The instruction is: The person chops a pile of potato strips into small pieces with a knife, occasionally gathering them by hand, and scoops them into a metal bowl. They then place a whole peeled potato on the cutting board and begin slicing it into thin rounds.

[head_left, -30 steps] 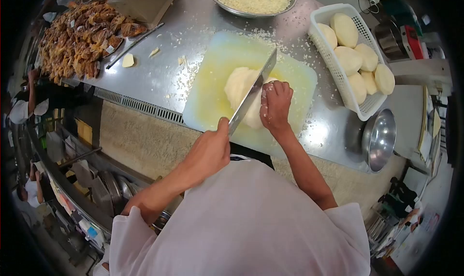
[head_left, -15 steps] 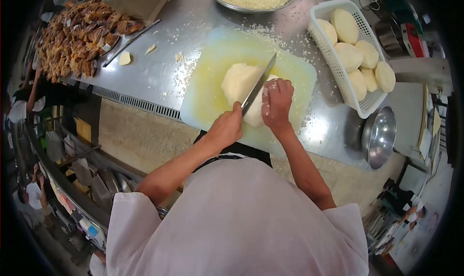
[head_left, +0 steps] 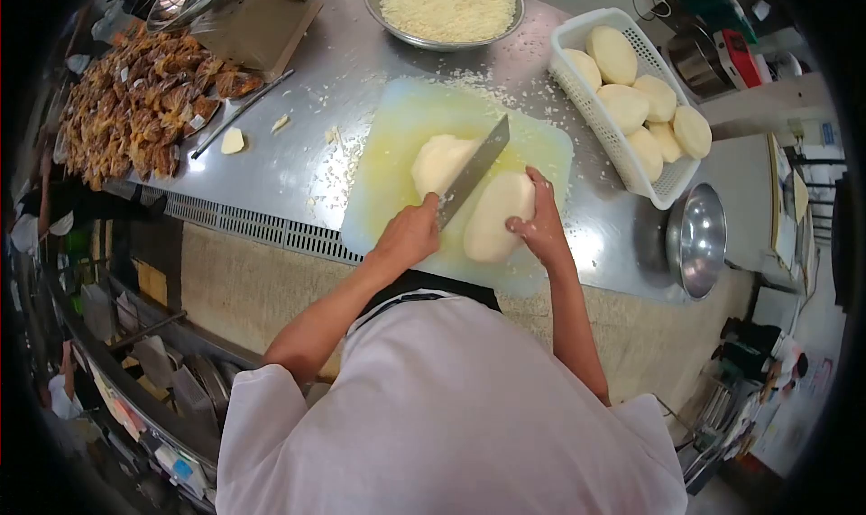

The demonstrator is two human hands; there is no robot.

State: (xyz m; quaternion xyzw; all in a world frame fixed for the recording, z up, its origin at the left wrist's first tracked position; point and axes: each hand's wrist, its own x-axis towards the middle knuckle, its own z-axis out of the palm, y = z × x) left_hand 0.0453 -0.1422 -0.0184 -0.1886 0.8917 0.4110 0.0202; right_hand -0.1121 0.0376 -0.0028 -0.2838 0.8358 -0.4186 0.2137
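My left hand [head_left: 410, 234] is closed round the handle of a knife [head_left: 475, 170], whose broad blade points up and to the right. Beside the blade on its left lies a pale peeled piece [head_left: 437, 163] on the yellow-green cutting board [head_left: 397, 118]. To the right of the blade, my right hand [head_left: 539, 225] grips a larger pale peeled piece [head_left: 495, 216] by its right side, thumb on its face and fingers at its upper edge. The blade stands between the two pieces.
A white basket [head_left: 603, 118] holds several peeled pieces [head_left: 622, 109]. Below it sits a steel bowl [head_left: 696, 242]. Chopped white bits fill a metal bowl [head_left: 446, 8] at the top. Brown wrapped items [head_left: 135, 109], a metal rod [head_left: 242, 114] and a cardboard box [head_left: 257, 30] are at left.
The right-hand piece has come apart from the left one and turned, and my right hand has shifted to its right side. The knife blade now shows its broad face.
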